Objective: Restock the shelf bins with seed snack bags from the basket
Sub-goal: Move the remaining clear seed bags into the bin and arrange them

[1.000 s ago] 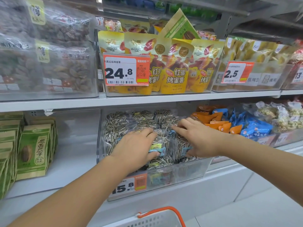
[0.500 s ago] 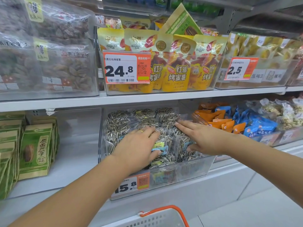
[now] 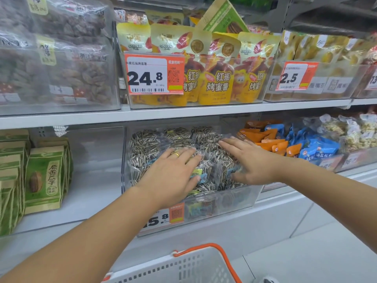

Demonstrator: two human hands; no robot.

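Left hand (image 3: pixel 173 174): fingers spread flat, pressing on the seed snack bags (image 3: pixel 206 160), a gold ring (image 3: pixel 175 154) on one finger.
Right hand (image 3: pixel 253 162): fingers straight, resting flat on the same bags.
Bags: piled in the clear bin (image 3: pixel 234 199) at the lower shelf's front edge.
Basket (image 3: pixel 183 268): white, orange-handled, below the shelf.

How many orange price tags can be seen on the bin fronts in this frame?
4: the 24.8 tag on the upper middle bin, the 2.5 tag to its right, one cut off at the right edge, and the 15.8 tag below the hands. Others may be hidden.
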